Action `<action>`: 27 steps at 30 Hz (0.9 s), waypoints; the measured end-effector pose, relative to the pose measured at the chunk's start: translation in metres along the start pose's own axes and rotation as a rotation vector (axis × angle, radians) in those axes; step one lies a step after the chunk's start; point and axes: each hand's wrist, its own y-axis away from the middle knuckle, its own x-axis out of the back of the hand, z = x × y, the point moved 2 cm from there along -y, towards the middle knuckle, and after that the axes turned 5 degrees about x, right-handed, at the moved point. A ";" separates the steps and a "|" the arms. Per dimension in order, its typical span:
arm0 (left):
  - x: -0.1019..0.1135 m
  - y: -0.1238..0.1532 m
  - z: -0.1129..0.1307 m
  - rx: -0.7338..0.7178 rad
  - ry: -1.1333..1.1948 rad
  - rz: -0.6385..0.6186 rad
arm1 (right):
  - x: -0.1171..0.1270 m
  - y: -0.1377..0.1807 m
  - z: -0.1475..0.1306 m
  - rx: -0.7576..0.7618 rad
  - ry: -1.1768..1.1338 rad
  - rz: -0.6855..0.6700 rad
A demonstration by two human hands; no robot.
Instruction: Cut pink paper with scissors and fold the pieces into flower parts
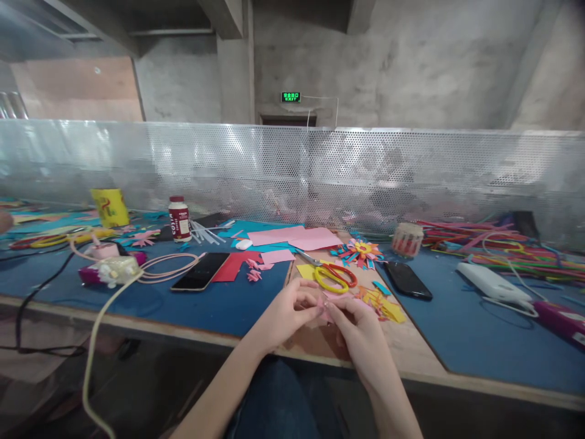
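My left hand (295,311) and my right hand (354,320) meet over the wooden strip near the table's front edge. Their fingertips pinch a small piece of pink paper (323,308), mostly hidden by the fingers. Just beyond them lie scissors (333,277) with one yellow and one orange-red handle loop. Yellow and orange paper scraps (382,303) are spread to the right of my right hand. A many-petalled paper flower (362,250) in orange, pink and blue sits farther back. Small folded pink paper pieces (254,271) rest left of the hands.
Phones lie on both sides, one at left (201,272), one at right (406,280). Pink sheets (292,236) lie at the back. A maroon-capped bottle (179,219), a yellow container (109,207), cables, a jar (407,239) and colourful strips (489,247) stand around. A perforated metal screen (388,171) borders the table.
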 end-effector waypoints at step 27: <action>0.002 -0.001 0.000 -0.031 -0.013 0.018 | -0.001 0.002 -0.011 0.085 0.130 0.007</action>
